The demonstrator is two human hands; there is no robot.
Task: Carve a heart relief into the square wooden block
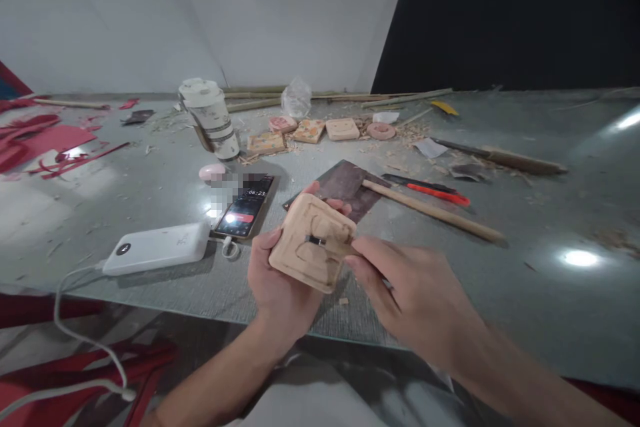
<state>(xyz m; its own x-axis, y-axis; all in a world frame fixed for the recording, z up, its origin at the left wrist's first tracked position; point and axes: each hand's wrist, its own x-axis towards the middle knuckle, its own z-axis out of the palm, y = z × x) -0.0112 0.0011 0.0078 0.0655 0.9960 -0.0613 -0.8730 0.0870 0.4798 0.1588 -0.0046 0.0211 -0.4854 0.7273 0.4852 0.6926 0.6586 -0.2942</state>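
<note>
Block [314,259] hangs tilted above the table [500,300] — our left hand [281,290] clasps it from behind, probably steadying the carved face. Our right hand [407,277] pinches a mostly hidden tool [388,285] beside it.

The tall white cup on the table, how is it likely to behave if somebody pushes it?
The cup would probably tip if pushed high up, being tall and narrower at its base. Once over, it could roll, given its round wall. Its weight is hard to judge, as the lid hides the inside.
</note>
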